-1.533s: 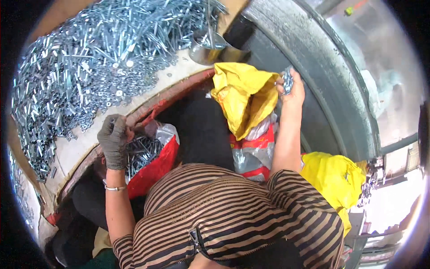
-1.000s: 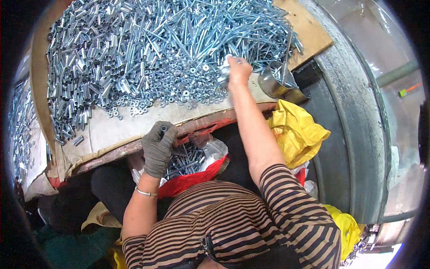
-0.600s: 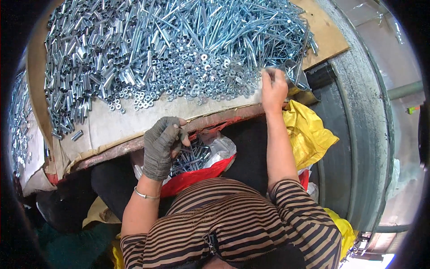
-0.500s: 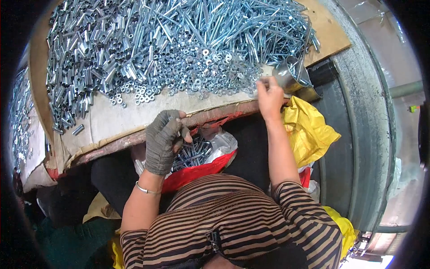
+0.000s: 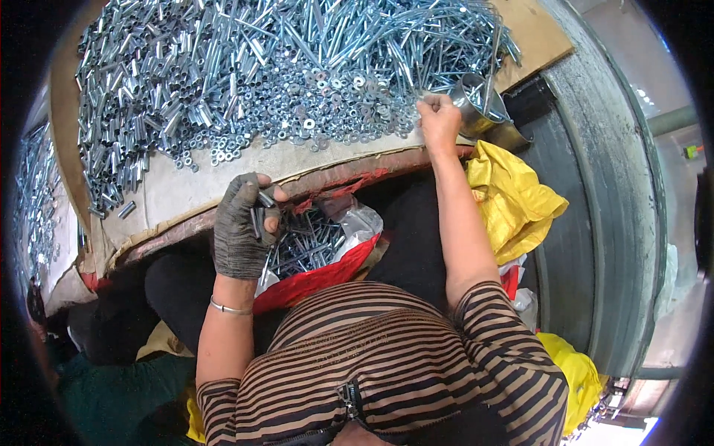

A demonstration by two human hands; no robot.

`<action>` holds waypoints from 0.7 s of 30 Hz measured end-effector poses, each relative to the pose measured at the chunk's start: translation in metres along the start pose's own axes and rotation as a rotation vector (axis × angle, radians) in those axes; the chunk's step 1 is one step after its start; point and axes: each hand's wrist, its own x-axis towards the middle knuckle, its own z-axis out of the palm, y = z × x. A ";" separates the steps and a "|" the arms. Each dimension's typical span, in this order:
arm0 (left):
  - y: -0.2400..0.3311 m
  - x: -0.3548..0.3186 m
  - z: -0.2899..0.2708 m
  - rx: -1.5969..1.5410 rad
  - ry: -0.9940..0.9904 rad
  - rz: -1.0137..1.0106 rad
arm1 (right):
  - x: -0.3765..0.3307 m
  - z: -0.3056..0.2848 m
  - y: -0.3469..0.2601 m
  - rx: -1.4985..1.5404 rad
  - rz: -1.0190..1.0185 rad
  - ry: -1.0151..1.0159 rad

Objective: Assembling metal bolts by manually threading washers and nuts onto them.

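My left hand (image 5: 239, 230), in a grey fingerless glove, is curled around short metal sleeves (image 5: 258, 221) above an open red bag (image 5: 320, 282). Inside that bag lie many assembled-looking bolts (image 5: 309, 241). At the near right of the metal pile, my bare right hand (image 5: 441, 126) has its fingers drawn together beside the loose washers (image 5: 357, 108); what they pinch is hidden. Just right of it a metal can (image 5: 476, 119) lies tilted with bolts in it. Nuts (image 5: 223, 149) are scattered along the pile's near edge.
Metal sleeves (image 5: 149, 82) cover the left of the worktop, and long bolts (image 5: 394, 37) the far right. A cloth-covered edge (image 5: 178, 193) runs along the front. A yellow sack (image 5: 513, 208) hangs at the right, next to a grey metal frame (image 5: 617, 245).
My left hand has shifted left and turned, so the sleeves in it now show. The right hand has moved slightly up, its fingers now bunched together. The whole view has shifted a little.
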 end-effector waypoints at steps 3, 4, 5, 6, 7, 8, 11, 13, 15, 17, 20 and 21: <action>-0.003 0.000 0.002 0.067 -0.075 -0.052 | 0.018 0.007 -0.015 -0.185 -0.022 -0.058; -0.007 0.001 0.000 0.072 -0.070 -0.046 | 0.023 0.012 -0.018 -0.298 -0.049 -0.078; -0.011 0.003 -0.002 0.086 -0.070 -0.036 | 0.026 0.018 -0.019 -0.419 -0.075 -0.095; -0.012 0.004 -0.003 0.101 -0.071 -0.028 | 0.027 0.020 -0.019 -0.413 -0.076 -0.095; -0.012 0.004 -0.002 0.108 -0.054 -0.045 | 0.028 0.020 -0.017 -0.467 -0.093 -0.088; -0.011 0.003 -0.001 0.109 -0.047 -0.039 | 0.027 0.022 -0.019 -0.521 -0.115 -0.087; -0.008 0.007 -0.001 -0.004 -0.092 -0.074 | 0.018 0.012 -0.023 -0.535 -0.231 -0.029; -0.008 0.009 0.001 0.073 -0.065 -0.029 | 0.012 0.008 -0.031 -0.571 -0.291 0.035; -0.014 0.017 -0.003 0.203 -0.094 0.082 | 0.013 0.002 -0.032 -0.543 -0.284 0.047; -0.010 0.018 -0.007 0.119 -0.103 0.035 | 0.006 -0.004 -0.041 -0.509 -0.308 0.096; 0.001 0.016 -0.005 0.000 -0.115 -0.074 | -0.013 -0.002 -0.033 -0.193 -0.275 0.167; 0.001 0.017 -0.006 -0.014 -0.074 -0.070 | -0.018 -0.003 -0.026 -0.086 -0.129 0.161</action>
